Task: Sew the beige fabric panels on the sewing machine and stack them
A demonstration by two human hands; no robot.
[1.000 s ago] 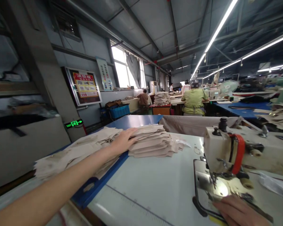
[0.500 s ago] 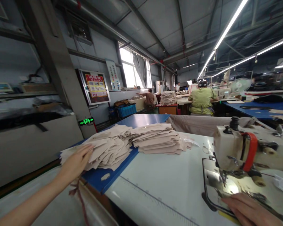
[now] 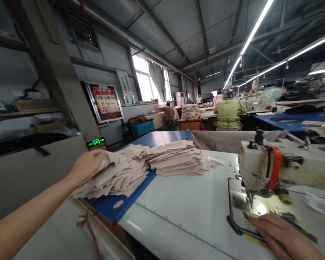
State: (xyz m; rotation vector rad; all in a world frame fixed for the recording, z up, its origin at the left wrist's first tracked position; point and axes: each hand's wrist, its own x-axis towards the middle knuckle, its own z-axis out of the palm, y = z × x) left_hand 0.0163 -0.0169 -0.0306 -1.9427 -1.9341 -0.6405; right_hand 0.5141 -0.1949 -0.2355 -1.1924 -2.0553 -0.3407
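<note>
My left hand (image 3: 90, 165) is closed on the edge of a beige fabric piece at the top of the left pile of cut pieces (image 3: 121, 177). That pile fans out over the blue tabletop. A second pile of beige fabric pieces (image 3: 176, 160) is stacked beside it, at the edge of the pale table. My right hand (image 3: 283, 231) lies flat, fingers stretched out, at the plate of the sewing machine (image 3: 257, 166). The machine's lamp lights the needle area just beyond those fingertips. No fabric shows under the right hand.
A ruler scale (image 3: 176, 227) runs along the pale table (image 3: 184, 202). Clear plastic (image 3: 321, 204) lies right of the machine. A red cord (image 3: 88, 227) hangs off the blue table's near edge. Co-workers sit farther back, one in a yellow-green top (image 3: 227, 112).
My left hand has gone from resting on the left pile to gripping a piece there, slightly higher. My right hand stays by the machine plate. The view has turned slightly right.
</note>
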